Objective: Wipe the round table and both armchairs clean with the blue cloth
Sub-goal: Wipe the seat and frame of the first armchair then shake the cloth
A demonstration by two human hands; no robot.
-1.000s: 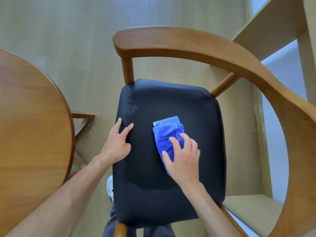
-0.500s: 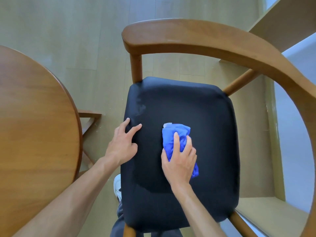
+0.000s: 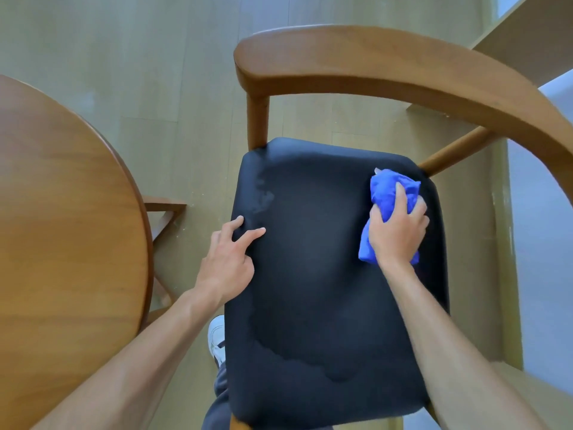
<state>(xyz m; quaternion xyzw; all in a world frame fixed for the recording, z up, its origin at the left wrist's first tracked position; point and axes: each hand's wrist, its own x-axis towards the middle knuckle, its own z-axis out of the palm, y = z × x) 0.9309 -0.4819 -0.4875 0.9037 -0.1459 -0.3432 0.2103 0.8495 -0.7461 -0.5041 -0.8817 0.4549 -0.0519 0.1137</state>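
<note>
A wooden armchair with a curved back rail (image 3: 366, 60) and a black padded seat (image 3: 316, 259) fills the middle of the view. The blue cloth (image 3: 386, 193) lies bunched on the seat's far right corner. My right hand (image 3: 398, 231) grips it, fingers curled over the top, pressing it onto the seat. My left hand (image 3: 228, 262) rests on the seat's left edge with straight fingers. Damp streaks show on the seat near its front and its far left corner. The round wooden table (image 3: 62, 228) stands at the left.
Light wood flooring (image 3: 155, 72) spreads beyond the chair. Table legs (image 3: 164, 212) show between table and chair. My white shoe (image 3: 217, 339) stands beside the seat's front left. A pale ledge and wall (image 3: 539, 259) run close along the right.
My right hand slid the blue cloth from the middle of the seat to its far right corner and bunched it up. My left hand stayed on the seat's left edge.
</note>
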